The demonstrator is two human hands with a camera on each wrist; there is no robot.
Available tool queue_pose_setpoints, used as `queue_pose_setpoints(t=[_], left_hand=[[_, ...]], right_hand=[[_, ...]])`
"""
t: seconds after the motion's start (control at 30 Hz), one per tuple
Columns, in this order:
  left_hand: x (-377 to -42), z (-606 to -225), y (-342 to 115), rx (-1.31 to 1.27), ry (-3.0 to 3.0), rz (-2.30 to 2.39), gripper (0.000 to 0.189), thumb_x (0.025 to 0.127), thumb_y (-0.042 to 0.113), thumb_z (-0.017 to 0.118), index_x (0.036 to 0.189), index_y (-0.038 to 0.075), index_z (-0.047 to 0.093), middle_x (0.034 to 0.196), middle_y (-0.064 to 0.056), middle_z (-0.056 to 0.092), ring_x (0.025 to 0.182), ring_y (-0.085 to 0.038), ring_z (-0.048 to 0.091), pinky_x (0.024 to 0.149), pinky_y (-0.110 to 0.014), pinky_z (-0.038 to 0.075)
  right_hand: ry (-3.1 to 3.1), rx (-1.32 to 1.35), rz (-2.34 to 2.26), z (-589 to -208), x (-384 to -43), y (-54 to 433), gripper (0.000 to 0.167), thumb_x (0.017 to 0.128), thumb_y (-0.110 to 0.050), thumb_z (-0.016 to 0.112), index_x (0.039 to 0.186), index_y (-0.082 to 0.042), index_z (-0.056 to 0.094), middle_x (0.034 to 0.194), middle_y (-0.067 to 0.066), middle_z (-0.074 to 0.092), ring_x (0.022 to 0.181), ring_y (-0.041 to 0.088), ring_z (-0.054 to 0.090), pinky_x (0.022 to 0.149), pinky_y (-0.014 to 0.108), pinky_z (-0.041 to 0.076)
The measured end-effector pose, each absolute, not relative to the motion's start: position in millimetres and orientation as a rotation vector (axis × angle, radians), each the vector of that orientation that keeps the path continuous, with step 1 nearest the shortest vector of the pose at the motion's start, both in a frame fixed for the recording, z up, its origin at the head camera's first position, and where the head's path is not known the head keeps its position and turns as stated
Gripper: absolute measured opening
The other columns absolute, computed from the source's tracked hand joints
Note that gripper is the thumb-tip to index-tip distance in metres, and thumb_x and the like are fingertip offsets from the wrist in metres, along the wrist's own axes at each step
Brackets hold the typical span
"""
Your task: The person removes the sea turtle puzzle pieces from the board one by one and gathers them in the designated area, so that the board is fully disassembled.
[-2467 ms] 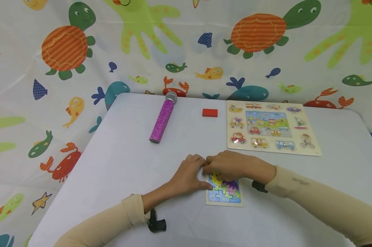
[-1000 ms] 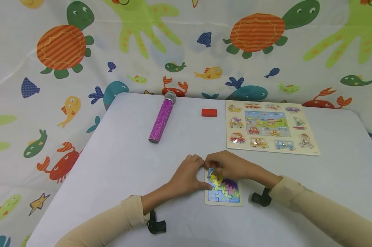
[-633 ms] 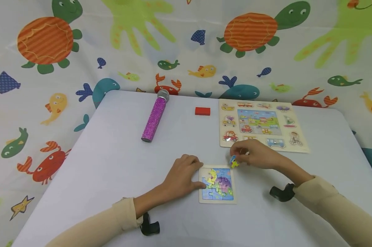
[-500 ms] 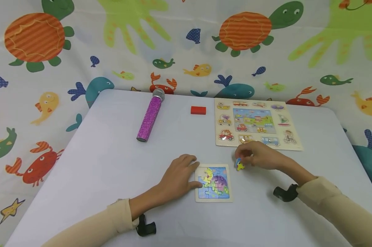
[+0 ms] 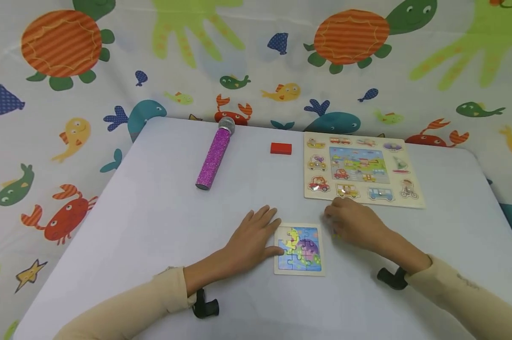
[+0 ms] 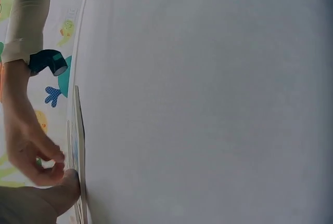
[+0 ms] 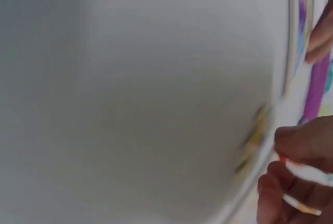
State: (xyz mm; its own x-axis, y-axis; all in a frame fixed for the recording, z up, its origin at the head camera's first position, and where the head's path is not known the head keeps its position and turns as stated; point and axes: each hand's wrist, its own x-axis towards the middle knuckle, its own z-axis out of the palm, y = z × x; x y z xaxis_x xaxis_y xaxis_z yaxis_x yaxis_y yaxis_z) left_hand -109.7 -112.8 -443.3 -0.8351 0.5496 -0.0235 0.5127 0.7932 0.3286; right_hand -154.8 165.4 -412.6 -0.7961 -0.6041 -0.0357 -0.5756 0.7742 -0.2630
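Note:
A small jigsaw puzzle (image 5: 299,272) with a pale wooden frame lies on the table, its bare board showing at the upper left. My left hand (image 5: 249,241) rests at its left side, fingers spread, thumb touching the frame. To the right of the puzzle, my right hand (image 5: 354,222) hovers low with loosely bent fingers. Beneath it a yellow puzzle piece (image 5: 335,234) peeks out, mostly hidden. In the right wrist view this blurred piece (image 7: 255,138) lies on the table, apart from the fingertips, and a gap separates thumb and fingers.
A wooden vehicle peg puzzle (image 5: 415,200) lies just beyond my right hand. Further back are a red block (image 5: 281,148) and a glittery purple microphone (image 5: 213,158). A sea-animal printed cloth (image 5: 188,28) hangs behind the white table (image 5: 154,189).
My right hand lifted a yellow-and-blue piece from the puzzle's upper left, carried it right, and let it go on the table. The left hand stayed by the puzzle. The head view shifted.

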Motion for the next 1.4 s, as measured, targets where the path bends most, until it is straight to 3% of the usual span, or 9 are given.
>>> queue_pose_setpoints(t=[0.17, 0.27, 0.4, 0.63, 0.9, 1.4], left_hand=[[-110, -444, -115, 0.857, 2.854, 0.472, 0.073, 0.091, 0.048, 0.075, 0.146, 0.004, 0.055, 0.16, -0.016, 0.04, 0.152, -0.035, 0.028, 0.12, -0.058, 0.025], [-110, -444, -115, 0.872, 2.849, 0.486, 0.073, 0.091, 0.047, 0.075, 0.147, 0.004, 0.055, 0.16, -0.016, 0.039, 0.152, -0.035, 0.027, 0.12, -0.059, 0.024], [-110, -443, -115, 0.883, 2.848, 0.473, 0.073, 0.091, 0.048, 0.074, 0.147, 0.005, 0.055, 0.16, -0.015, 0.039, 0.152, -0.034, 0.028, 0.12, -0.059, 0.024], [-113, -444, -113, 0.886, 2.862, 0.426, 0.074, 0.092, 0.049, 0.074, 0.148, 0.006, 0.054, 0.161, -0.014, 0.039, 0.152, -0.034, 0.027, 0.12, -0.058, 0.025], [-111, -444, -114, 0.887, 2.855, 0.439, 0.073, 0.091, 0.048, 0.074, 0.147, 0.005, 0.055, 0.16, -0.015, 0.04, 0.152, -0.034, 0.028, 0.119, -0.059, 0.026], [-109, -443, -115, 0.893, 2.852, 0.464, 0.073, 0.092, 0.05, 0.072, 0.148, 0.006, 0.054, 0.161, -0.016, 0.038, 0.152, -0.035, 0.026, 0.12, -0.06, 0.023]], right_hand=[[2.614, -1.318, -0.386, -407, -155, 132, 0.034, 0.088, -0.007, 0.079, 0.12, -0.014, 0.074, 0.118, 0.003, 0.067, 0.108, 0.02, 0.062, 0.087, 0.036, 0.058], [2.493, -1.407, -0.313, -408, -158, 119, 0.036, 0.09, -0.01, 0.078, 0.125, -0.018, 0.073, 0.12, 0.002, 0.063, 0.105, 0.017, 0.058, 0.082, 0.03, 0.056], [2.496, -1.457, -0.176, -409, -162, 112, 0.037, 0.086, -0.017, 0.083, 0.122, -0.021, 0.074, 0.111, 0.001, 0.06, 0.094, 0.014, 0.052, 0.072, 0.023, 0.051], [2.479, -1.425, -0.114, -405, -168, 107, 0.042, 0.082, -0.017, 0.087, 0.121, -0.021, 0.073, 0.102, -0.001, 0.055, 0.088, 0.013, 0.049, 0.066, 0.021, 0.046], [2.413, -1.344, -0.086, -405, -174, 103, 0.043, 0.083, -0.022, 0.087, 0.124, -0.023, 0.072, 0.107, -0.002, 0.055, 0.093, 0.013, 0.049, 0.073, 0.023, 0.049], [2.367, -1.366, -0.012, -401, -182, 94, 0.046, 0.084, -0.023, 0.086, 0.127, -0.03, 0.071, 0.099, -0.004, 0.053, 0.091, 0.012, 0.05, 0.069, 0.023, 0.046]])
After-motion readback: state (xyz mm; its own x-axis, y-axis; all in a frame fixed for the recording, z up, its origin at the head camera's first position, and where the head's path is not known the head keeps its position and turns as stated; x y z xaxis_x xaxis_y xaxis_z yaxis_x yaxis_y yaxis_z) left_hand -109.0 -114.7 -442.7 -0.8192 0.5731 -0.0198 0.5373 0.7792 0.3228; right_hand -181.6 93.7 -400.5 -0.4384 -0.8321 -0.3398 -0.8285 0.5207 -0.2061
